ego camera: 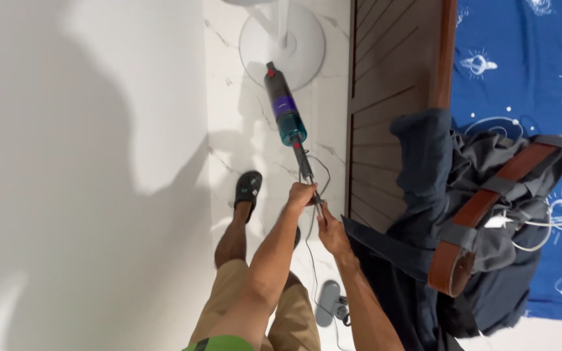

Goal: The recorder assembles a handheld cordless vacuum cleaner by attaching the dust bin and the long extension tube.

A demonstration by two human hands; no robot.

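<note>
Roughly, from left to right:
Wall: plain white, filling the left side, with a soft shadow of the person on it.
Floor [229, 123]: white marbled tile, a narrow strip between wall and bed.
Foot: a black sandal [248, 188] on the tile, just left of the hands.
Left hand [301, 195]: clenched round the vacuum's thin rod, the nearer of the two to the vacuum body.
Vacuum [285, 110]: a stick vacuum with dark, purple and teal sections; it lies up and slightly left of the hands, its long axis running from the hands away toward the fan base, the body at the far end.
Fan base [307, 45]: a white round stand on the tile, just past the vacuum's far tip.
Right hand [332, 233]: closed on the rod's near end, just below the left hand; a thin cord hangs beside it.
Bed frame [385, 71]: brown slatted wood, right of the vacuum.
Clothes [424, 169]: dark garments heaped on the bed edge, a brown belt [482, 214] across them.
Bedsheet [521, 58]: blue, printed with white stars and planets.
</note>
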